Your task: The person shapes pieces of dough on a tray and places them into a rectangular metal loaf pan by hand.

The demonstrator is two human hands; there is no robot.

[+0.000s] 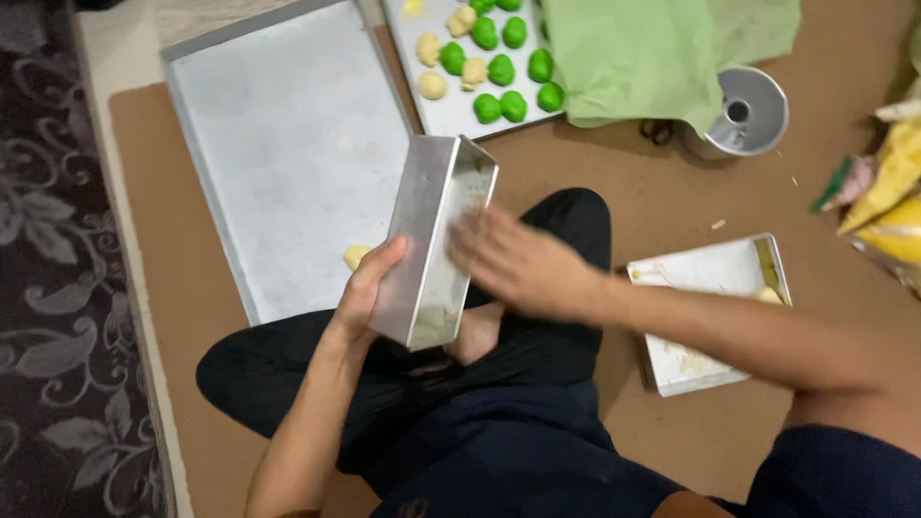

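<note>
A brown cardboard sheet [672, 192] covers the floor beneath the seated person, with a dark patterned carpet [48, 240] along its left edge. On the cardboard lies a big, bare baking tray [288, 163], and a small lump of pale dough [356, 255] sits at its lower right part. Beyond it a second tray [446, 110] carries rows of green and pale yellow dough balls, partly covered at its right side by a crumpled sheet of light green paper [652, 53]. Just right of that paper stands a round metal tube pan [748, 115]. At the far right edge are yellow plastic bags [892, 192], one with a green tip; what they hold cannot be told. Lower right, a small rectangular tray [705, 317] smeared with dough scraps rests on the cardboard. Over the person's lap, the rectangular metal tin [436, 240] is held tilted on its side, its open face turned rightward. The left hand [369, 283] grips its lower edge from the outside, fingers wrapped on the wall. The right hand [508, 259], fingers spread and blurred, lies against the tin's open side.
</note>
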